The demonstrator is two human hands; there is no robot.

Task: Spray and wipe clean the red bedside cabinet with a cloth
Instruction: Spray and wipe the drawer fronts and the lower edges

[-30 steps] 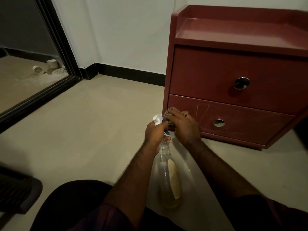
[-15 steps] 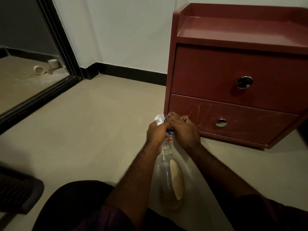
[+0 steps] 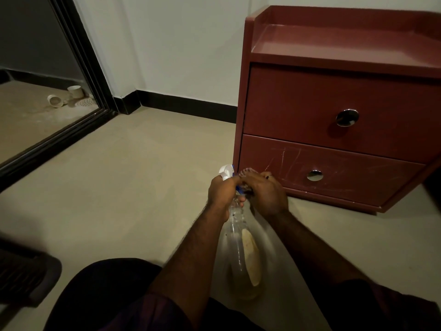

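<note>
Step in hand: getting the sprayer ready, I'd say. Nothing has gone onto the cabinet yet, as far as its surfaces show.
Left hand: grips the neck of the spray bottle just under its white trigger head.
Right hand: fingers curled at the bottle's head, touching the left hand. A bit of patterned stuff pokes out above the knuckles, most likely the cloth. Whether the fingers are also working the nozzle I cannot tell.
Bottle: clear, leaning back toward the person's lap, its base low between the forearms, with a little yellowish liquid and a pale label.
Red bedside cabinet: stands on the floor against the white wall, just beyond and to the right of the hands, apart from them.
Its look: a railed top shelf and two drawers, each with a round shiny pull. The lower drawer front carries pale scratches or smears on its left half, and the top has a dull sheen.
Next move calls for: freeing the right hand with the cloth, turning the nozzle toward a cabinet face, and squeezing. The marked lower drawer is nearest.
Watch for: a nozzle still turned away from the cabinet.
</note>
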